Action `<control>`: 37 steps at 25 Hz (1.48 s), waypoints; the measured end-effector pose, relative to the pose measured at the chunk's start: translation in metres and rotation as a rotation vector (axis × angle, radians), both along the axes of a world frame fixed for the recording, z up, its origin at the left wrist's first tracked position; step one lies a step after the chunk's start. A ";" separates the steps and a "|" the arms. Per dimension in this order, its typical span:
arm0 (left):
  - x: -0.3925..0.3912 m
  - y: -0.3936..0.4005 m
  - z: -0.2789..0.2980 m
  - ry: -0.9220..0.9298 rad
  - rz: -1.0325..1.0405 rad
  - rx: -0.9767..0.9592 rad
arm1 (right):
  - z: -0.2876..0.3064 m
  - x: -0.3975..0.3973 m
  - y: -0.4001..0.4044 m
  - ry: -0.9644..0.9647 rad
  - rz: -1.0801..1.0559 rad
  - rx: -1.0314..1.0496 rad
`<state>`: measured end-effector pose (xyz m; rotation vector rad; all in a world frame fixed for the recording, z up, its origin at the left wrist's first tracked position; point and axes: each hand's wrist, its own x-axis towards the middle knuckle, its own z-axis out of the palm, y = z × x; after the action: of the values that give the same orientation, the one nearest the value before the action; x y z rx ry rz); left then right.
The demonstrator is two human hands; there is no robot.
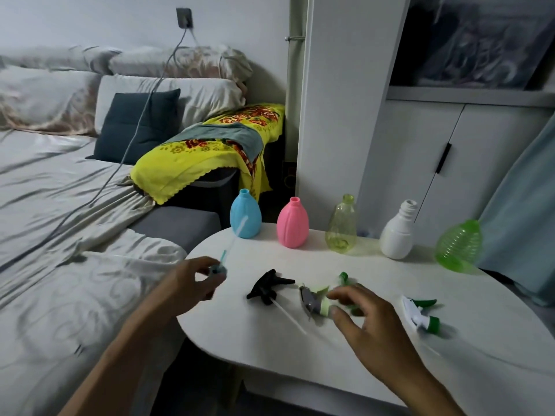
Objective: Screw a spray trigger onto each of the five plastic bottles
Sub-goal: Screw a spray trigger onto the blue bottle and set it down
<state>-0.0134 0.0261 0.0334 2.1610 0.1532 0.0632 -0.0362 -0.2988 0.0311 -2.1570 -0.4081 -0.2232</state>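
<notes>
Five plastic bottles are standing in a row along the far edge of the white table (375,349), all with open necks: a blue bottle (245,215) at the left end, then a pink bottle (292,223), a clear yellow-green bottle (341,226), a white bottle (398,232) and a ribbed green bottle (458,246) at the right end.

The left hand (192,283) is hovering near the left edge of the table, in front of the blue bottle. Its fingers are closing around a blue spray trigger (218,269), and the thin tube of this trigger is pointing up toward the blue bottle.

The right hand (365,321) is half open above the table, in front of the yellow-green bottle. Its fingertips are touching a light green trigger (318,298), but I cannot tell if it is gripping it. A black trigger (267,288) is lying on the table between the two hands. A white and green trigger (422,315) is lying right of the right hand.
</notes>
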 end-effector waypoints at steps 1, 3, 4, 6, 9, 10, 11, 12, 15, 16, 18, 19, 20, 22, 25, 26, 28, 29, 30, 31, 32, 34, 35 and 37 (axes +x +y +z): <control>-0.001 -0.019 0.009 -0.011 -0.019 -0.267 | 0.004 0.001 0.011 0.086 -0.002 0.177; -0.001 -0.059 0.024 0.002 -0.125 -0.664 | 0.007 0.005 0.032 0.339 -0.008 0.478; -0.001 -0.077 0.030 0.026 -0.169 -0.770 | 0.007 0.008 0.041 0.505 -0.008 0.611; 0.004 -0.107 0.036 0.085 -0.221 -0.835 | 0.011 0.016 0.052 0.769 0.040 0.860; 0.017 -0.129 0.029 0.192 -0.267 -0.819 | 0.015 0.030 0.051 0.764 -0.008 0.965; 0.023 -0.129 0.025 0.262 -0.260 -0.823 | 0.014 0.035 0.046 0.720 -0.085 0.989; 0.030 -0.124 0.020 0.337 -0.237 -0.830 | 0.013 0.041 0.037 0.679 -0.155 1.035; 0.039 -0.116 0.016 0.385 -0.173 -0.838 | 0.014 0.046 0.026 0.635 -0.213 1.072; 0.087 -0.076 0.006 0.187 0.293 -0.761 | 0.023 0.062 -0.009 0.502 -0.341 0.945; 0.107 -0.064 0.004 0.049 0.437 -0.655 | 0.025 0.065 -0.016 0.480 -0.346 0.886; 0.145 -0.046 -0.003 -0.154 0.550 -0.346 | 0.027 0.069 -0.021 0.468 -0.307 0.784; 0.165 -0.041 -0.010 -0.174 0.556 -0.198 | 0.027 0.071 -0.021 0.469 -0.284 0.730; 0.183 -0.037 -0.019 -0.163 0.552 -0.097 | 0.027 0.071 -0.021 0.465 -0.269 0.687; 0.211 -0.032 -0.037 -0.132 0.515 -0.031 | 0.026 0.072 -0.020 0.454 -0.254 0.645; 0.240 -0.027 -0.058 -0.135 0.426 -0.173 | 0.022 0.076 -0.023 0.464 -0.253 0.619; 0.243 -0.026 -0.062 -0.142 0.398 -0.226 | 0.020 0.077 -0.024 0.460 -0.258 0.613; 0.239 -0.025 -0.061 -0.164 0.371 -0.239 | 0.018 0.080 -0.028 0.442 -0.270 0.606; 0.232 -0.025 -0.059 -0.176 0.361 -0.209 | 0.017 0.080 -0.030 0.431 -0.272 0.603; 0.222 -0.027 -0.055 -0.202 0.346 -0.167 | 0.018 0.079 -0.032 0.417 -0.272 0.599; 0.208 -0.029 -0.049 -0.235 0.326 -0.124 | 0.019 0.077 -0.034 0.396 -0.273 0.594; 0.191 -0.033 -0.042 -0.260 0.304 -0.082 | 0.022 0.074 -0.037 0.364 -0.279 0.588; 0.157 -0.041 -0.023 -0.294 0.270 0.057 | 0.028 0.065 -0.042 0.278 -0.295 0.590; 0.140 -0.045 -0.012 -0.314 0.251 0.160 | 0.032 0.060 -0.046 0.236 -0.306 0.609; 0.107 -0.056 0.008 -0.390 0.209 0.357 | 0.040 0.053 -0.056 0.175 -0.324 0.667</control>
<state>0.0932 -0.0295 0.0414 2.4294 0.1486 0.6711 0.0164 -0.3543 0.0708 -1.5521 0.1168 -0.2988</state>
